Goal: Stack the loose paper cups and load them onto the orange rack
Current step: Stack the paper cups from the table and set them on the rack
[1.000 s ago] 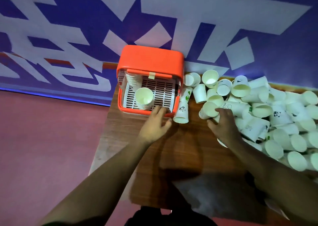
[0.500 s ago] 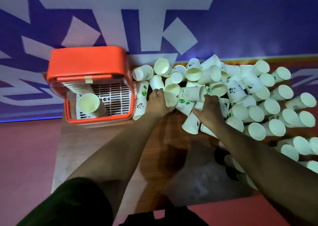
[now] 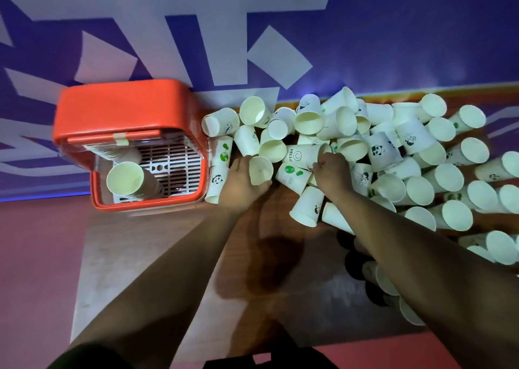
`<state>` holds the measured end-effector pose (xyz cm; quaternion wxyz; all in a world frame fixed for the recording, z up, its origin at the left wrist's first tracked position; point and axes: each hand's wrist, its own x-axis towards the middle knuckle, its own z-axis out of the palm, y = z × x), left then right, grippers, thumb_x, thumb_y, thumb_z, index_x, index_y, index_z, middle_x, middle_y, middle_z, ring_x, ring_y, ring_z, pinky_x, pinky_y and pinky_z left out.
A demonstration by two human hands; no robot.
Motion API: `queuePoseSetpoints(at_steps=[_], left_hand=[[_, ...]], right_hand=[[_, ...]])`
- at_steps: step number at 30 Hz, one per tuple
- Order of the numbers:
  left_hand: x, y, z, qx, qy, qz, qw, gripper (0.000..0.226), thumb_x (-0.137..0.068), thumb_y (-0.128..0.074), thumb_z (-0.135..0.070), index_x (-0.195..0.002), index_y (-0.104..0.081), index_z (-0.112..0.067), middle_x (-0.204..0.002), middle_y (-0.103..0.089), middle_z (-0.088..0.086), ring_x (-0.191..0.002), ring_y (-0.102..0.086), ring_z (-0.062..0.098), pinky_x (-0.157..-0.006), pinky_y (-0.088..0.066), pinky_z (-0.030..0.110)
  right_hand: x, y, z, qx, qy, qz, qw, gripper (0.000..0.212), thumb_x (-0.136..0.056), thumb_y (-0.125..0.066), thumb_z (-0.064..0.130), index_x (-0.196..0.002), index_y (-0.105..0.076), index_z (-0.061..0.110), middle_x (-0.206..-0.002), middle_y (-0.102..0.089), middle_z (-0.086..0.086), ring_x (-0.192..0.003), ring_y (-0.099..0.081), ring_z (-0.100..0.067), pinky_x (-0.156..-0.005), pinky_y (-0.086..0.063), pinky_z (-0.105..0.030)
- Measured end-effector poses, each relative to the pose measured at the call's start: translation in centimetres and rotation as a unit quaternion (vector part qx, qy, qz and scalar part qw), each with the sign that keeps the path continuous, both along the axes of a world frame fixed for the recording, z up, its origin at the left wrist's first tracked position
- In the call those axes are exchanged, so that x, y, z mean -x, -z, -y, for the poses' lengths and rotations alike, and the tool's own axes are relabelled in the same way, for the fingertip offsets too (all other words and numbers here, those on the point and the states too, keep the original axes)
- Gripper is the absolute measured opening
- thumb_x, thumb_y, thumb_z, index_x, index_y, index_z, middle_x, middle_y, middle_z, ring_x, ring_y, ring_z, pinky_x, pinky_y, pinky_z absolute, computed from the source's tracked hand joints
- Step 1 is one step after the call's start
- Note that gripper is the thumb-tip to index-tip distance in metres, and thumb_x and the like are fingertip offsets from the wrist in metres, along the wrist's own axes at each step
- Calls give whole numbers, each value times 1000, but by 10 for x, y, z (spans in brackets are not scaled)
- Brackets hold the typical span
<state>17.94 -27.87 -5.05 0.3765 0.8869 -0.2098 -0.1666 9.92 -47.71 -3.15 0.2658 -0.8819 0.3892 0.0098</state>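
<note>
Curling round a single paper cup, the fingers of the left hand are seen gripping it by the side, with its open mouth turned up toward the camera. The fingers of the right hand are bent into a tight curl against the wide end of a cup printed HELLO, which lies on its side; whether that cup is actually pinched cannot be told. Both hands are placed at the left edge of the pile of loose cups, which is heaped across the right part of the wooden tabletop, most cups on their sides. The orange rack is set at the tabletop's far left corner, just beside the pile. On its white grid a stack of nested cups is leaning with its mouth toward the camera, and a second stack is lying behind it under the orange lid. A purple wall with pale shapes is seen behind, and a reddish floor to the left.
</note>
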Motion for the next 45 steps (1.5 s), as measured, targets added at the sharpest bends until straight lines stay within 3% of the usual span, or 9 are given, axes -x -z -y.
queuePoseSetpoints(at_steps=[2, 6, 14, 18, 20, 24, 29, 37, 45], left_hand=[[2, -6, -13, 13, -15, -18, 1000, 67, -78, -80, -32, -132, -47, -8, -125, -52, 9, -116, -49, 21, -89, -37, 26], [0, -12, -37, 46, -60, -40, 996, 81, -77, -80, -39, -142, -40, -12, -137, -49, 5, -124, -47, 18, -100, -39, 30], [-3, -43, -80, 121, -108, -36, 986, 69, -76, -79, -39, -134, -47, -20, -127, -53, -2, -117, -53, 13, -100, -48, 42], [-4, -67, -118, 135, -137, 16, 981, 71, -72, -72, -48, -132, -48, -19, -126, -50, -1, -118, -50, 14, -102, -46, 38], [-5, -77, -142, 141, -162, 36, 976, 70, -74, -75, -44, -132, -48, -16, -125, -46, 1, -117, -49, 12, -103, -46, 37], [-13, -87, -199, 136, -218, 59, 965, 68, -75, -79, -40, -132, -48, -17, -129, -45, 2, -119, -50, 18, -102, -47, 44], [-30, -92, -250, 128, -260, 40, 956, 72, -75, -81, -44, -134, -46, -21, -128, -41, -1, -116, -51, 18, -99, -49, 47], [-65, -89, -259, 104, -230, 37, 967, 76, -71, -73, -61, -134, -45, -29, -128, -46, -1, -116, -53, 19, -98, -50, 45], [-75, -64, -252, 6, -135, 27, 991, 77, -78, -81, -36, -142, -46, -13, -145, -39, 9, -135, -37, 26, -107, -32, 33]], right_hand=[[3, -1, 1, 5, 1, 24, 1000, 19, -88, -56, 9, -86, -63, -9, -88, -62, -23, -95, -55, -38, -82, -46, -45], [12, -19, -1, 31, 4, 112, 993, 16, -82, -62, 11, -77, -63, -4, -78, -60, -18, -89, -55, -36, -79, -47, -45], [14, -82, -21, 87, -58, 226, 968, 8, -75, -75, 19, -76, -70, 12, -116, -50, -12, -113, -51, -27, -98, -42, -36], [1, -113, -57, -36, -52, 209, 976, 8, -77, -73, 16, -75, -66, 14, -130, -40, 2, -108, -44, 1, -82, -30, 0], [-7, -117, -80, -69, -71, 209, 973, 8, -76, -72, 15, -74, -64, 14, -126, -45, 3, -109, -44, 1, -79, -24, 7], [-23, -121, -132, -91, -137, 224, 961, 11, -76, -74, 18, -83, -66, 17, -105, -60, 3, -104, -55, -10, -80, -31, -3], [-39, -121, -196, -125, -160, 222, 954, 45, -77, -77, 28, -115, -56, 19, -119, -55, 5, -110, -49, -11, -94, -40, -25], [-50, -115, -242, -131, -124, 215, 960, 56, -78, -78, 29, -125, -50, 17, -124, -53, 6, -112, -46, -6, -92, -33, -18], [-58, -111, -244, -130, -102, 207, 964, 57, -78, -77, 36, -125, -47, 25, -125, -53, 6, -115, -52, -13, -96, -47, -32]])
